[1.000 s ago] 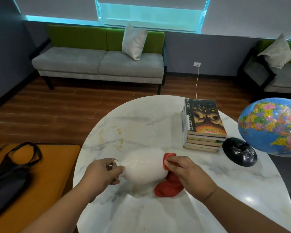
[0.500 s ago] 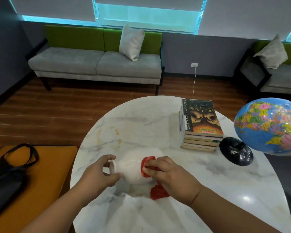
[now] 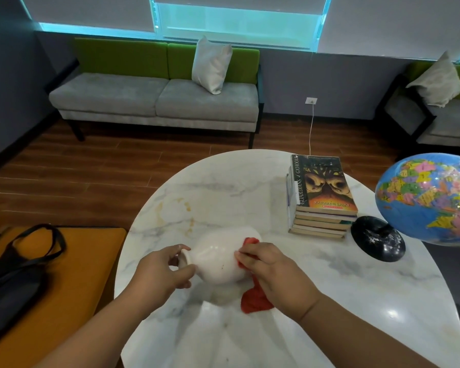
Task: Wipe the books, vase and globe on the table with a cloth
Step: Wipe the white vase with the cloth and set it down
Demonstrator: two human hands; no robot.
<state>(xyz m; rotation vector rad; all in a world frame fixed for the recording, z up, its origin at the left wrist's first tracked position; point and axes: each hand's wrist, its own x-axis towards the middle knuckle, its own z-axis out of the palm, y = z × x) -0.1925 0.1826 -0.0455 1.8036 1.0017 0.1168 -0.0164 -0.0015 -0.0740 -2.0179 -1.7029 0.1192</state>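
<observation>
A white vase is held tilted on its side above the round marble table. My left hand grips its neck at the mouth. My right hand holds a red cloth pressed against the vase's right flank, with the cloth's tail hanging down to the tabletop. A stack of several books stands at the table's far right. Beside it a blue globe leans over its black round base.
An orange bench with a black bag stands left of the table. A grey and green sofa with a white cushion lines the far wall. A second seat sits at the right. A white cable runs down from a wall socket.
My right hand with the red cloth slid leftward along the vase's belly, then back a little toward its base. The vase's mouth has turned more toward me. The left hand keeps its grip.
</observation>
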